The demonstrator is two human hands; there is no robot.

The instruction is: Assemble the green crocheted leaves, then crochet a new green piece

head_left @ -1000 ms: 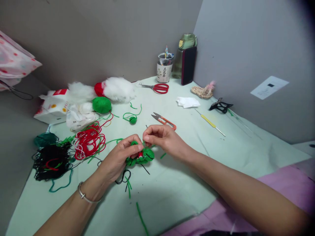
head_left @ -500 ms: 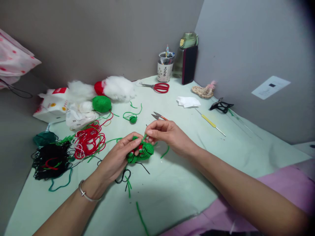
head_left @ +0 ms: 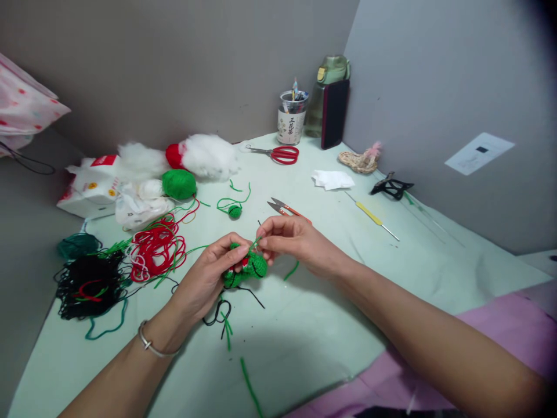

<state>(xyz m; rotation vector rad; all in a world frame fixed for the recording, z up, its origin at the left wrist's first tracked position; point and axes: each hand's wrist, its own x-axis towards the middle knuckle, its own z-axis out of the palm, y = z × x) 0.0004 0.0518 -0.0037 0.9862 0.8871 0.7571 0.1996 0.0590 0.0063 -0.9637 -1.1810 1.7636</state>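
Note:
My left hand [head_left: 209,277] grips a small green crochet piece [head_left: 249,268] with a red patch, just above the pale green table cover [head_left: 304,325]. My right hand [head_left: 290,239] is pinched on a green yarn strand [head_left: 256,242] at the top of that piece. A black thread hangs from the piece onto the cover. A thread snip with orange handles [head_left: 287,209] lies right behind my right hand.
Tangles of red yarn [head_left: 157,248] and black yarn [head_left: 89,283] lie at the left, with a green yarn ball [head_left: 179,184] and white stuffing [head_left: 209,155] behind. Red scissors [head_left: 278,154], a pen jar [head_left: 291,119], a bottle [head_left: 331,98] and a yellow crochet hook [head_left: 371,216] stand farther back.
The crochet piece has been turned and lifted a little in my left hand. My right hand moved slightly right and back, keeping its pinch on the green strand.

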